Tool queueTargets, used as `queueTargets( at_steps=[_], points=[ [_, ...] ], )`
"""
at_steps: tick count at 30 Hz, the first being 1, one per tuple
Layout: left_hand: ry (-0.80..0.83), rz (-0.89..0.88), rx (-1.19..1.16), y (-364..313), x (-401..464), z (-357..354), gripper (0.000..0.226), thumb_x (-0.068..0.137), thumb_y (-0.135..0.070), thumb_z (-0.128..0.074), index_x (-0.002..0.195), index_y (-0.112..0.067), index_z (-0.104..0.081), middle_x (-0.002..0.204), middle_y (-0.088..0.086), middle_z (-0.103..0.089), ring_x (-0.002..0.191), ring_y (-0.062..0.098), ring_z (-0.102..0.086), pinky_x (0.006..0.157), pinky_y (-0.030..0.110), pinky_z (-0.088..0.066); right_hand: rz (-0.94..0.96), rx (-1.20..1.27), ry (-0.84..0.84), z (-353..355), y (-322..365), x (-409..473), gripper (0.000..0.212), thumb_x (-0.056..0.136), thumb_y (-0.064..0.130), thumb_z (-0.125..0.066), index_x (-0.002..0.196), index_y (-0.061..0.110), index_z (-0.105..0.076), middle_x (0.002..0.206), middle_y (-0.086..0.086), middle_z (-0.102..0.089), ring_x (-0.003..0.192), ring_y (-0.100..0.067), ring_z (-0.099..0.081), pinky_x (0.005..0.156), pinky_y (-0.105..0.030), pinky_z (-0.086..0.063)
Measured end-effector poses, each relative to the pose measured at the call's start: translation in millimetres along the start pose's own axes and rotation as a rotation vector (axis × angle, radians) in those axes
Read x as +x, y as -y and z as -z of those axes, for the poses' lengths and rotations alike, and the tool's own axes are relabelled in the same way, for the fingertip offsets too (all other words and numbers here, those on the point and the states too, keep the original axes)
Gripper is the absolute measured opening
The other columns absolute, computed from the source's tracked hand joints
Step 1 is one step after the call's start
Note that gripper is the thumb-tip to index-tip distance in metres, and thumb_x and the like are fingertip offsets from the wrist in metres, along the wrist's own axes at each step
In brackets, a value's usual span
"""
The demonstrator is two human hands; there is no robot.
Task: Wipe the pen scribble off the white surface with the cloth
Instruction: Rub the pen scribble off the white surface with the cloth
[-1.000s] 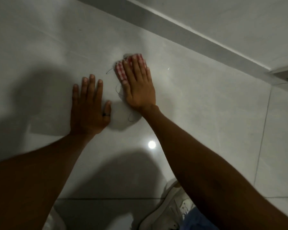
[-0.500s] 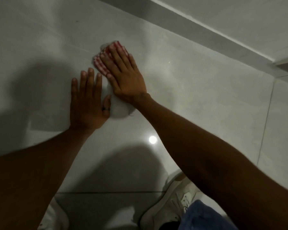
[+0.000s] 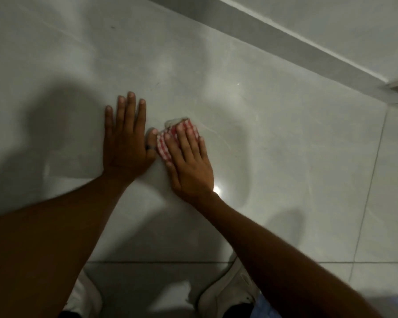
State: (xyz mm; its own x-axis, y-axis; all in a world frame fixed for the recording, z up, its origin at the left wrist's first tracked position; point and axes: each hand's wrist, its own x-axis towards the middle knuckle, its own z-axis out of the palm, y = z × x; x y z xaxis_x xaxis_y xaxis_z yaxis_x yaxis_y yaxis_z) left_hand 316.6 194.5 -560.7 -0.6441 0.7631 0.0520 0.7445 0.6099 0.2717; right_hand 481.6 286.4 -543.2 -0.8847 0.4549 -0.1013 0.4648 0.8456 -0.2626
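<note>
The white surface [image 3: 274,143] is a glossy tiled floor seen from above. My right hand [image 3: 190,161] lies flat on a folded red-and-white checked cloth [image 3: 162,146] and presses it onto the tile. Only the cloth's left and top edges show past my fingers. My left hand [image 3: 124,140] rests flat on the tile just left of the cloth, fingers spread, a dark ring on the thumb, holding nothing. No pen line is visible around the cloth; faint streaks arc across the tile to its right.
A grey skirting [image 3: 285,40] runs diagonally across the top right below a wall. Grout lines [image 3: 368,191] cross on the right and near the bottom. My two white shoes [image 3: 225,292] stand at the bottom edge. A lamp glare spot [image 3: 217,190] sits beside my right wrist.
My right hand has slid the cloth back toward me and to the right, from above my left hand's fingertips to beside its thumb. The thin pen lines seen earlier no longer show.
</note>
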Motion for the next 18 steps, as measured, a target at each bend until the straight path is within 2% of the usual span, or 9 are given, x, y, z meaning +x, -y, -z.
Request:
queueTargets(
  at_steps=[3, 4, 6, 8, 10, 11, 13, 16, 18],
  points=[
    [-0.010, -0.018, -0.008, 1, 0, -3, 0.070, 0.110, -0.040, -0.040, 0.170, -0.006, -0.027, 0.178, 0.024, -0.023, 0.166, 0.043, -0.020, 0.135, 0.062, -0.014, 0.356, -0.038, 0.095, 11, -38, -1, 0.062, 0.109, 0.040, -0.045, 0.167, 0.022, -0.032, 0.176, -0.014, -0.029, 0.168, -0.034, -0.017, 0.137, -0.055, -0.015],
    [-0.016, -0.017, -0.007, 1, 0, -3, 0.070, 0.110, -0.040, -0.039, 0.170, -0.007, -0.027, 0.178, 0.023, -0.023, 0.166, 0.043, -0.020, 0.136, 0.062, -0.014, 0.383, -0.050, 0.100, 15, -52, 4, 0.061, 0.108, 0.037, -0.048, 0.166, 0.021, -0.034, 0.175, -0.015, -0.032, 0.166, -0.036, -0.021, 0.136, -0.057, -0.018],
    [-0.019, 0.000, 0.003, 3, -1, -4, 0.071, 0.110, -0.041, -0.039, 0.171, -0.008, -0.026, 0.178, 0.022, -0.023, 0.166, 0.041, -0.019, 0.136, 0.061, -0.013, 0.109, -0.049, 0.010, 20, -68, 15, 0.059, 0.108, 0.032, -0.049, 0.165, 0.020, -0.039, 0.175, -0.015, -0.032, 0.166, -0.036, -0.023, 0.134, -0.059, -0.020],
    [-0.014, 0.011, -0.013, 3, -1, -3, 0.071, 0.109, -0.042, -0.039, 0.171, -0.010, -0.026, 0.179, 0.021, -0.023, 0.167, 0.039, -0.019, 0.137, 0.060, -0.012, -0.428, -0.047, -0.137, 21, -60, 26, 0.060, 0.111, 0.033, -0.039, 0.169, 0.021, -0.029, 0.179, -0.011, -0.020, 0.169, -0.032, -0.011, 0.136, -0.055, -0.014],
    [-0.023, 0.006, -0.028, -1, 0, -2, 0.070, 0.109, -0.042, -0.039, 0.170, -0.009, -0.029, 0.178, 0.021, -0.024, 0.167, 0.039, -0.020, 0.137, 0.060, -0.013, -0.703, -0.040, -0.208, 16, -39, 34, 0.063, 0.112, 0.038, -0.028, 0.171, 0.016, -0.018, 0.181, -0.014, -0.009, 0.169, -0.034, -0.003, 0.137, -0.055, -0.010],
    [-0.024, 0.010, -0.026, -1, 1, -1, 0.070, 0.109, -0.042, -0.040, 0.170, -0.009, -0.030, 0.178, 0.021, -0.024, 0.167, 0.040, -0.021, 0.137, 0.060, -0.013, -0.645, -0.050, -0.180, 14, -29, 35, 0.065, 0.112, 0.039, -0.026, 0.171, 0.015, -0.016, 0.181, -0.015, -0.007, 0.169, -0.036, -0.001, 0.137, -0.055, -0.008],
    [-0.009, 0.012, -0.010, 0, 1, -3, 0.070, 0.109, -0.040, -0.041, 0.170, -0.008, -0.029, 0.178, 0.021, -0.023, 0.167, 0.040, -0.020, 0.136, 0.060, -0.013, -0.236, -0.069, -0.039, 10, -18, 25, 0.064, 0.112, 0.040, -0.028, 0.171, 0.016, -0.019, 0.181, -0.017, -0.009, 0.169, -0.036, -0.001, 0.139, -0.053, -0.003],
    [0.011, 0.002, 0.005, 1, 0, -2, 0.071, 0.109, -0.041, -0.041, 0.171, -0.008, -0.026, 0.179, 0.022, -0.021, 0.167, 0.041, -0.018, 0.136, 0.061, -0.013, 0.326, -0.087, 0.091, 19, -48, 29, 0.061, 0.111, 0.040, -0.037, 0.168, 0.019, -0.030, 0.178, -0.017, -0.023, 0.168, -0.036, -0.013, 0.138, -0.053, -0.012],
    [0.016, 0.004, -0.007, 3, 0, 0, 0.072, 0.109, -0.043, -0.041, 0.171, -0.008, -0.027, 0.179, 0.022, -0.022, 0.167, 0.042, -0.019, 0.136, 0.061, -0.014, 0.329, -0.098, 0.072, 29, -68, 59, 0.059, 0.110, 0.036, -0.039, 0.167, 0.021, -0.034, 0.177, -0.015, -0.027, 0.167, -0.036, -0.019, 0.137, -0.053, -0.016]
  ],
)
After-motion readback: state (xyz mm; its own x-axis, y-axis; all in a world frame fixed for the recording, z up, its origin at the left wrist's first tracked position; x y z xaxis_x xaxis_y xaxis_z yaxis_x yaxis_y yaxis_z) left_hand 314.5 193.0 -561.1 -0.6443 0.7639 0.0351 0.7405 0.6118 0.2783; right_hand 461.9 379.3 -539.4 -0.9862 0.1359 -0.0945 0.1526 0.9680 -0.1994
